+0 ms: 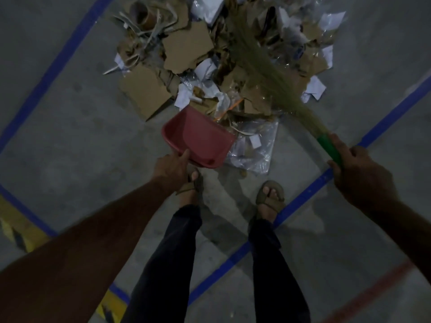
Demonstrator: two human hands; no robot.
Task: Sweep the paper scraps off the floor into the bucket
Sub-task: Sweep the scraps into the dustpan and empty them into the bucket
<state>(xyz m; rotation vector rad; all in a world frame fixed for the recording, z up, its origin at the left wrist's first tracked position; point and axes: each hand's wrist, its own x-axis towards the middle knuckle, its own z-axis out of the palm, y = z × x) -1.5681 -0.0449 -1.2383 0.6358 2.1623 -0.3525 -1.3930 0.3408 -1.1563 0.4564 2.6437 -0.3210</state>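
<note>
L hand (171,167) holds red dustpan (198,138) (at scrap pile (210,61)), R hand (356,169) grips broom (275,73).

The view is dim and underexposed, with muted colour and soft detail throughout. The floor (70,141) reads as flat grey, darkening toward the corners. Faint, diffuse shadows spread from the feet (270,201), so the light probably comes from overhead. The broom (268,73) bristles are smeared by motion blur. Clear plastic (256,145) gives weak glints. Blue tape lines (53,68) bow near the edges, a wide-angle distortion.
</note>
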